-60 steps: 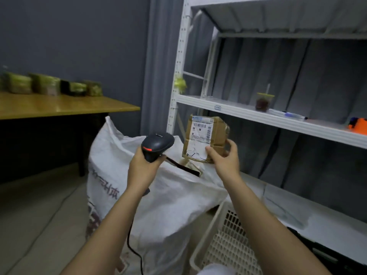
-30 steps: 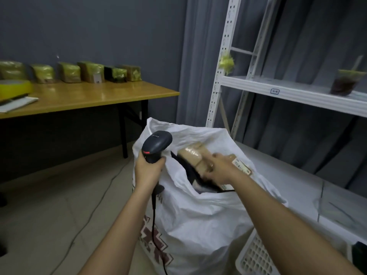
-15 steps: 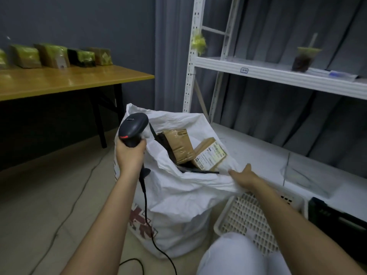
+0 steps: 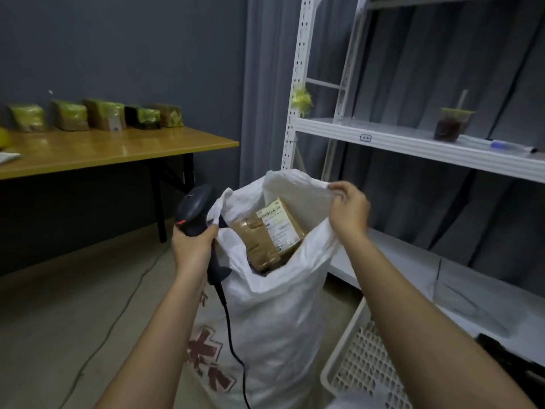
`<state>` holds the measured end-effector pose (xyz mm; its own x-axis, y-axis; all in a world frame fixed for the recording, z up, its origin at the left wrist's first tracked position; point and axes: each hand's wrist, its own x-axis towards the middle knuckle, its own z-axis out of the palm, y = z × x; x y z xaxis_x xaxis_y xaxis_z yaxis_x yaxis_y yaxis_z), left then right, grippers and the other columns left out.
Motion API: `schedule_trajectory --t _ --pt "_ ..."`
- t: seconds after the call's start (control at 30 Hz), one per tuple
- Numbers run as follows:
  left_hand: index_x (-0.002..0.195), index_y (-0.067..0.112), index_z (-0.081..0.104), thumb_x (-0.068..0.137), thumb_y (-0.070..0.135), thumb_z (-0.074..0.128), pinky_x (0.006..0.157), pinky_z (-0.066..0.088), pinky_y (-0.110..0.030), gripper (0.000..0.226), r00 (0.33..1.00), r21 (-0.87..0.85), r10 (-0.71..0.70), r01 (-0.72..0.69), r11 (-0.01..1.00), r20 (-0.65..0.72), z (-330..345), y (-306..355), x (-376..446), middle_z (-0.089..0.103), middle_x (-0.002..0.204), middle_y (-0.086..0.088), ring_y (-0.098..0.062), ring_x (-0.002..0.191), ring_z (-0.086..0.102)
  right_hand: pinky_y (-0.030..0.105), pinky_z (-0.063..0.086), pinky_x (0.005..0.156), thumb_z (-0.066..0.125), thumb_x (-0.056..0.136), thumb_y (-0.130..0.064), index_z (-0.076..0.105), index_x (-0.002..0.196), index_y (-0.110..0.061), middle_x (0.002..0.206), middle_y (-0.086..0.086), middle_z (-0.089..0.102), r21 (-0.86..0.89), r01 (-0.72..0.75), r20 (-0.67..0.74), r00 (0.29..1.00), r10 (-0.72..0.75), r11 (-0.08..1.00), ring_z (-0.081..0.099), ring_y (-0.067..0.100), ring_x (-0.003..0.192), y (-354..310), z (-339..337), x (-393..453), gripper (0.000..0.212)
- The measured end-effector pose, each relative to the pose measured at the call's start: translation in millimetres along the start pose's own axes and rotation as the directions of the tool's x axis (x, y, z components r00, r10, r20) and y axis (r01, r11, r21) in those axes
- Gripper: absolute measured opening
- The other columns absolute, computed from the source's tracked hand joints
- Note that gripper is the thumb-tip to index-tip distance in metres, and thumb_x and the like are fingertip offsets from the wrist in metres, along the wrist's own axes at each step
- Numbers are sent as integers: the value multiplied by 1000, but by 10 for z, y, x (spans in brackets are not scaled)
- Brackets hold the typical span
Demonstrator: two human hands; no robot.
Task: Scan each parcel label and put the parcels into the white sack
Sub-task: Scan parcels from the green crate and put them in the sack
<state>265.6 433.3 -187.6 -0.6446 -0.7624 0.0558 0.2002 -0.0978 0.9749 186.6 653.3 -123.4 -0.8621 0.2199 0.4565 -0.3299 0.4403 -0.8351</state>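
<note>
Parcels (image 4: 267,237) fill white sack (image 4: 280,314); right hand (image 4: 348,211) pinches rim, left hand (image 4: 193,246) grips scanner (image 4: 194,209).

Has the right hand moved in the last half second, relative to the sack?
Yes. The right hand has risen from the low near side of the white sack to its top rim, which it now pinches, lifted beside the parcels.

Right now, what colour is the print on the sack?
Red print on the white sack; head view.
</note>
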Motion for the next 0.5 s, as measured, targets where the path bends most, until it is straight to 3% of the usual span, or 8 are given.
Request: schedule_trajectory --t 0.07,0.1,0.23,0.37,0.5 --pt "131 13 49 82 10 72 86 41 -28 54 1000 -19 -1 1 1000 -11 -44 16 -3 53 107 3 -17 99 53 27 41 93 57 92 -9 44 139 -19 144 6 42 9 -64 126 990 62 998 49 22 122 273 -30 -180 50" --pt "130 13 49 82 11 72 88 41 -29 54 1000 -36 -10 9 999 -11 -59 22 6 54 108 3 -17 99 53 30 38 98 62 91 -16 34 146 -20 150 6 34 36 -115 143 984 108 993 43 23 129 366 -62 -261 62" --pt "125 18 50 82 12 73 91 42 -30 49 1000 -99 14 -14 995 -3 -82 81 21 56 107 4 -17 99 55 38 37 101 71 84 -38 23 149 -23 153 6 26 73 -200 46 979 197 977 39 28 133 499 -250 -507 83" --pt "128 19 49 79 16 77 99 45 -37 56 1000 -65 7 -5 998 30 -107 47 4 58 112 4 -18 105 57 44 45 97 74 81 -33 11 150 -30 150 7 19 -28 -274 64 959 275 961 41 33 127 536 -350 -702 93" --pt "128 18 50 72 15 82 96 50 -48 65 996 135 -9 -4 991 94 -161 -61 -52 62 119 -7 -29 106 62 39 53 75 67 84 -8 8 150 -35 147 8 26 12 -329 175 930 322 944 50 28 107 506 -342 -777 93"
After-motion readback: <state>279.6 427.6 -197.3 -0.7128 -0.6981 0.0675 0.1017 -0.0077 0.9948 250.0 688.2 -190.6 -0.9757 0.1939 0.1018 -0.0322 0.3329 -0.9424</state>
